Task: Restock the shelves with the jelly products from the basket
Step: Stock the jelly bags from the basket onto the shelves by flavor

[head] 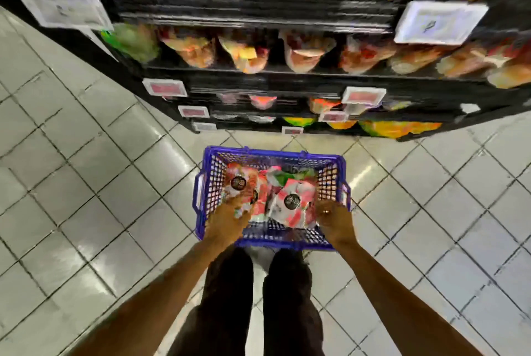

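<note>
Two hands in one blue basket [214, 180]. Left hand [227, 220] lies on top of the nearest jelly pack [240, 183], fingers bent down onto it; too blurred to tell if it is pinched or just touched. Right hand [334, 222] sits at the right edge of a second pack [293, 206], between it and the basket wall; cannot tell the grip either. Third pack [287, 174] lies ahead of both sets of fingertips. At least three packs, two full round black labels. Black shelves [287, 79] stand beyond the basket, well ahead of both hands, stocked with blurred bags. Two trouser legs [230, 298] below the wrists.
</note>
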The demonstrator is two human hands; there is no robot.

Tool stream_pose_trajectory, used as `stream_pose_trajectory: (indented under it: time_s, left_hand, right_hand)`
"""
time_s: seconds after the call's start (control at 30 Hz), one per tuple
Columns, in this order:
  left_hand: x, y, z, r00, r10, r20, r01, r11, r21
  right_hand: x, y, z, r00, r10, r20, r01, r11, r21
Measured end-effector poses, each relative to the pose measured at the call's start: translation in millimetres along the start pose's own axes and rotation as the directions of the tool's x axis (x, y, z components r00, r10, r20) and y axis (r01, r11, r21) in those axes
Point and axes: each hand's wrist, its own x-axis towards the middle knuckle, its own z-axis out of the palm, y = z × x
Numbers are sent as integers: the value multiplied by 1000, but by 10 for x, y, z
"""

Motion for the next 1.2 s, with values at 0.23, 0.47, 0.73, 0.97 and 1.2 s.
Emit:
stream_pose_trajectory:
  time_s: [0.23,0.47,0.73,0.97,1.2]
  left_hand:
    - [940,-1162,748,978,-194,80,187,979,85]
    - [1607,-1587,1724,953,-258,159,278,953,-122]
    - [2119,-1619,2638,927,-327,186,369,886,-280]
    - [2150,-1634,2418,861,-399,315,431,901,-39]
    - [1948,-1837,2051,877,-396,273,459,858,-232]
  right_hand:
    - [1117,871,901,995,81,-52,-85,993,-82]
    - [2067,1563,1474,974,221,-50,-224,972,-73]
    - [2544,1845,1872,961,222,-165,-221,975,24]
    - [2368,1681,1840,949,314,17,-260,754,603]
    - [2192,1488,1874,925,303,228,-379,720,581]
